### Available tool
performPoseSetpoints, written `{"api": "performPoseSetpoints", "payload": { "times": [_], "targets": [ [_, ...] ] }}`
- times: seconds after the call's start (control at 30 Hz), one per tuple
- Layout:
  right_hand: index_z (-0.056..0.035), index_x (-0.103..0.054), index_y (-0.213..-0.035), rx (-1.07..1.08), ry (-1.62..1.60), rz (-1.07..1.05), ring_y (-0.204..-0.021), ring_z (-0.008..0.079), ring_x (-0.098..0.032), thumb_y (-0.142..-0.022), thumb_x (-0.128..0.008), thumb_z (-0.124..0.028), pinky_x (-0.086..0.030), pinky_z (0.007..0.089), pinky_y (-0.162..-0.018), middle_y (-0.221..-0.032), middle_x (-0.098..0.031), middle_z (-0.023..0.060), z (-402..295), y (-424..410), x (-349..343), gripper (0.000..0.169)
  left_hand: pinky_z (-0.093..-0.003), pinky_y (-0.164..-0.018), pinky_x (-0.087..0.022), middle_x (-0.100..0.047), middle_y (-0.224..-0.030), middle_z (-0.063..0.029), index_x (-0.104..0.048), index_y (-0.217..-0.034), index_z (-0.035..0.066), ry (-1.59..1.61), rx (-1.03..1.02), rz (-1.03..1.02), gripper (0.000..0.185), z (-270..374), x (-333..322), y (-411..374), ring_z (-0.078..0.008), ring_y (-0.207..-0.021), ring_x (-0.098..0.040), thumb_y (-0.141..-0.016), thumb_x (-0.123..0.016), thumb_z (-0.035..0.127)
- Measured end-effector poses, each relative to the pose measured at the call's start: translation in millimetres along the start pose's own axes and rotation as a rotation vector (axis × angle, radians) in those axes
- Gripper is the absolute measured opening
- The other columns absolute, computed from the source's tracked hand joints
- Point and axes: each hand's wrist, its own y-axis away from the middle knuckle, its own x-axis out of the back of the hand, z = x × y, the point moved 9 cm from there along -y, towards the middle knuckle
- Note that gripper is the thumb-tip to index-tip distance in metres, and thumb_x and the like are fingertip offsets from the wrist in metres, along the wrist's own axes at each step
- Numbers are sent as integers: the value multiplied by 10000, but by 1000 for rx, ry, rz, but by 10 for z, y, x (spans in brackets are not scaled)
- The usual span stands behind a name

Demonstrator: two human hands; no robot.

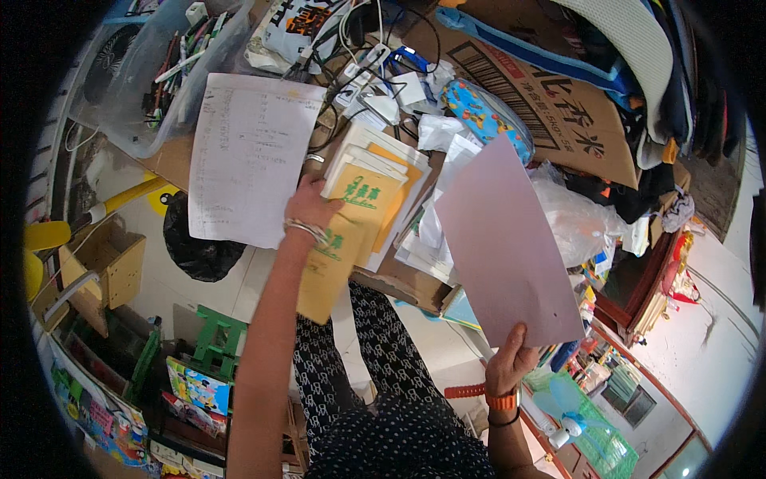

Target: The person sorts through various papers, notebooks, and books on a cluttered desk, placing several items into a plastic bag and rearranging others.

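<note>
My left hand (311,206), with a beaded bracelet on the wrist, grips the left edge of a pile of thin exercise books. The tan-covered exercise book (365,197) on top bears green writing. A second tan exercise book (326,281) slants down past the table's front edge, slightly blurred. White and orange-yellow papers (392,230) lie beneath. My right hand (510,366), wearing an orange watch strap, pinches the lower edge of a plain pale mauve sheet (508,251) held up over the table's right part. Left of the pile, a large handwritten sheet (251,161) overhangs the table edge.
A clear plastic bin (137,90) holds pens. Tangled cables and a power strip (359,78) lie at the back, near a blue pencil case (488,114) and a flattened cardboard box (550,114). A plastic bag (574,221) sits right. Below left stands a green stool (212,341).
</note>
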Motion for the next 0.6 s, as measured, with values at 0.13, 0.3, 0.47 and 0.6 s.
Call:
{"api": "performPoseSetpoints", "payload": {
  "times": [0.13,0.3,0.47,0.6],
  "targets": [
    [62,-561,-1017,-60,28,-63,-786,95,-485,-968,-468,-186,-404,241,-677,-884,-594,55,107,-28,-15,270,-444,-841,-489,-560,-1156,-186,-597,-1099,87,-109,72,-46,486,325,-74,57,-358,-1045,-555,-684,-688,322],
    [67,-566,-1029,-115,-35,-10,-801,155,-529,-949,-467,-146,-432,305,-710,-903,-614,116,224,-57,-55,248,-464,-729,-522,-581,-1107,-186,-573,-1058,117,-138,263,-159,408,343,-103,104,-378,-836,-631,-706,-682,291],
    [62,-555,-1056,-100,-32,-53,-834,162,-525,-949,-459,-121,-434,318,-741,-942,-608,118,170,-71,-143,233,-469,-713,-516,-637,-923,-173,-563,-1046,98,-14,200,-212,377,232,-45,120,-383,-814,-628,-724,-670,261],
    [61,-548,-1062,-84,-47,-49,-842,150,-510,-956,-450,-119,-428,299,-755,-930,-597,103,132,-70,-173,231,-485,-687,-495,-635,-817,-218,-550,-1112,75,-34,141,-173,427,758,228,434,-391,-778,-622,-746,-679,254]
  ]
}}
